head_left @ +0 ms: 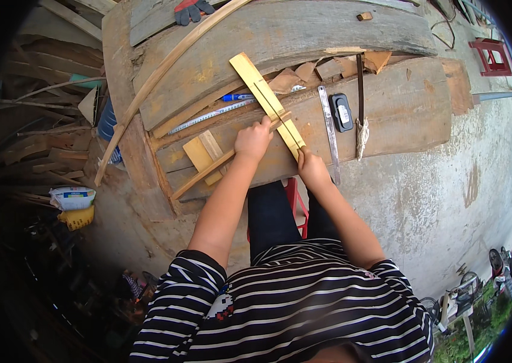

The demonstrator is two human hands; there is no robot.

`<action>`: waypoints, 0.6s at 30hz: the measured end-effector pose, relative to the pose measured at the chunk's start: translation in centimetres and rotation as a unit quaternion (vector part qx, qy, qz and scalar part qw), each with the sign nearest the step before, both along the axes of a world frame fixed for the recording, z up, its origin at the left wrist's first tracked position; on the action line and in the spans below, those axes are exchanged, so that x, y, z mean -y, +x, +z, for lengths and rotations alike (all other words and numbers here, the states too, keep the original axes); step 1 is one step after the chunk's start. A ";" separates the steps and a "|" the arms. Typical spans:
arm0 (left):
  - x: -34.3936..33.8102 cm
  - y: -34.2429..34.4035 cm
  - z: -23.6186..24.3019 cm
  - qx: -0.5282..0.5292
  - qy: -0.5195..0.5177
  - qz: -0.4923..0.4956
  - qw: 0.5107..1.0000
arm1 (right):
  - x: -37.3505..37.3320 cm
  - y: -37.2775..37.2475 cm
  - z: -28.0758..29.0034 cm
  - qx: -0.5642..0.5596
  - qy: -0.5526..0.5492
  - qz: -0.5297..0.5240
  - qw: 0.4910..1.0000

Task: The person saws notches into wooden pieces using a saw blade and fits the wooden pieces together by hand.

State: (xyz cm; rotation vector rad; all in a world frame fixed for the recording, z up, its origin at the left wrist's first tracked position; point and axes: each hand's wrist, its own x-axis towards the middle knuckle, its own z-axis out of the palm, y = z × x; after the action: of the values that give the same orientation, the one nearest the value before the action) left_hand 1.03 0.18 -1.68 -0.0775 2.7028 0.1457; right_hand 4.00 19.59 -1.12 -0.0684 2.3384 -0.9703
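Observation:
My left hand (pixel 252 141) is closed on a narrow wooden strip (pixel 204 173), which runs diagonally from the lower left across a pale yellow board (pixel 251 77) with dark slot lines. My right hand (pixel 312 167) grips that board at its lower end. Left of the hands lies a small piece of yellow board with a cross batten (pixel 197 155). A tape measure blade (pixel 207 115) and a blue pen (pixel 235 97) lie behind my left hand. To the right are a steel ruler (pixel 330 130), a black oblong block (pixel 341 112) and a dark tool with a wrapped handle (pixel 362 136).
The weathered plank bench (pixel 407 109) holds wood scraps (pixel 307 71), a long curved strip (pixel 168 78) and a grey-red glove (pixel 192 12). A red stool (pixel 492 55) stands at the upper right. Lumber (pixel 50 145) and sacks (pixel 71 209) are at the left; my legs are below the bench edge.

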 end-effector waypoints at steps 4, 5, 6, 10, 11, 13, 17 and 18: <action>0.0 0.2 -0.2 -0.001 0.008 0.005 1.000 | -2.5 2.9 1.4 0.072 0.061 -0.027 0.995; 0.1 0.2 -0.2 -0.002 0.012 0.004 1.000 | -2.1 2.4 1.1 0.077 0.065 -0.006 0.995; 0.1 0.2 -0.1 -0.006 0.013 0.002 1.000 | -1.4 1.7 0.6 0.038 0.021 -0.004 0.999; -0.1 0.0 0.3 0.006 0.009 0.008 1.000 | 2.2 -1.9 -2.2 -0.001 -0.027 -0.006 1.000; -0.1 0.0 0.4 0.010 0.007 0.008 1.000 | 2.1 -1.7 -2.1 -0.033 -0.062 -0.011 0.997; -0.1 -0.1 0.5 0.019 0.010 0.010 1.000 | 0.5 -0.4 -1.2 0.016 -0.027 -0.003 0.999; 0.1 -0.2 0.4 0.028 0.011 0.017 0.999 | -3.0 2.8 1.8 0.063 0.045 -0.001 0.997; 0.1 -0.2 0.3 0.028 0.011 0.017 0.999 | -2.8 2.4 1.8 0.025 0.008 0.002 1.000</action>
State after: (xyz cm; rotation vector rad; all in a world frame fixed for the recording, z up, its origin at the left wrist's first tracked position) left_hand 0.87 0.13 -1.35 -0.1198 2.6443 0.1819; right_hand 6.45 22.35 0.72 -0.0431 2.2994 -0.9406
